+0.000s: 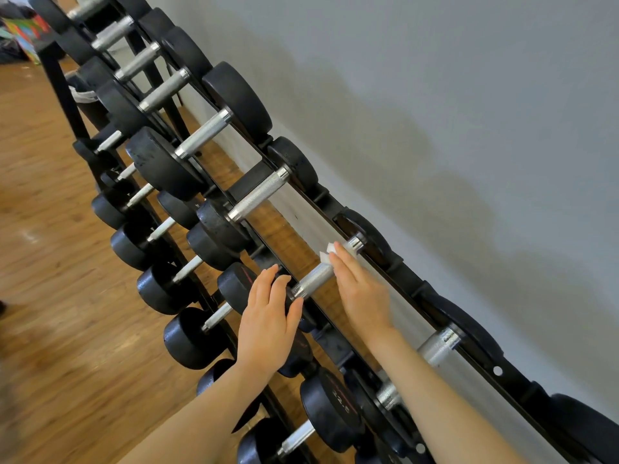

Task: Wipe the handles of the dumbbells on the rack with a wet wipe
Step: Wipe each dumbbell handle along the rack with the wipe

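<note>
A black rack [321, 209] carries rows of black dumbbells with knurled silver handles. My right hand [360, 291] is wrapped around the far part of one top-row handle [315, 279], pressing a white wet wipe [328, 251] against it; a corner of the wipe sticks out past my fingertips. My left hand [268, 313] lies flat, fingers together, on the near black head [236, 284] of that same dumbbell, its fingertips at the handle's near end. The bare middle of the handle shows between my two hands.
More dumbbells lie along the top row [259, 195] and on the lower rows [167, 286]. A grey wall [469, 128] runs close behind the rack. Wooden floor [40, 229] stretches to the left, with coloured clutter [23, 28] at the far end.
</note>
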A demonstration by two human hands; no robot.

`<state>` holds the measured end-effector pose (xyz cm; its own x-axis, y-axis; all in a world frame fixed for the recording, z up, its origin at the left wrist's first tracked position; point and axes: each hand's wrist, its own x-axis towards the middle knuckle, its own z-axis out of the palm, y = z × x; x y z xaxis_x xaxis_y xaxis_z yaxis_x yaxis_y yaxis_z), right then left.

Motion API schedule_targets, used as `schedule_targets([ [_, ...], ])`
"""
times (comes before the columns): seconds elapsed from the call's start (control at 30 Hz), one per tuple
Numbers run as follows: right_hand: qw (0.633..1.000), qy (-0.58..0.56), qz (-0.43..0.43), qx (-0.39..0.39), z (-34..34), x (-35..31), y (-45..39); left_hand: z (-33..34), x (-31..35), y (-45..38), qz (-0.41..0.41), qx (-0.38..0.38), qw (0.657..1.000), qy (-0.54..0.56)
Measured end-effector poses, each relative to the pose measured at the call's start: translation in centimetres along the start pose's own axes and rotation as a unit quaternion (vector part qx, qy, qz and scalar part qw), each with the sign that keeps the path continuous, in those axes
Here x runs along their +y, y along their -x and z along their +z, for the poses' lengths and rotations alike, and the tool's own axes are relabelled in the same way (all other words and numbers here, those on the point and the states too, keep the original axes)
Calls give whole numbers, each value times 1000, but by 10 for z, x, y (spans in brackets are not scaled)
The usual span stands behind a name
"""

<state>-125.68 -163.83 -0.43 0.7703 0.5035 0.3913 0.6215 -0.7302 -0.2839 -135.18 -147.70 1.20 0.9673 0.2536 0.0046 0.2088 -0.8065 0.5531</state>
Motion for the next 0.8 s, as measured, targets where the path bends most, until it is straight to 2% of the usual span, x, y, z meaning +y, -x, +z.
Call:
schedule_targets([
  [0.07,1000,-1,7,19,-3,-3,-2,2,-2,0,3,1,1000,1],
  [0.2,983,-56,168,45,-5,-3,-12,3,-3,0,4,0,1000,5],
  [0.23,979,-66,184,50,-8,-5,-14,3,-4,0,6,0,1000,5],
  [0.37,984,-33,111,137,1,-1,-4,4,-6,0,13,-1,1000,3],
  [0.5,976,-2,117,185,8,3,-7,4,-5,0,12,4,1000,7],
  [0.8,948,-73,254,179,8,-25,-10,7,-3,0,4,13,1000,11],
])
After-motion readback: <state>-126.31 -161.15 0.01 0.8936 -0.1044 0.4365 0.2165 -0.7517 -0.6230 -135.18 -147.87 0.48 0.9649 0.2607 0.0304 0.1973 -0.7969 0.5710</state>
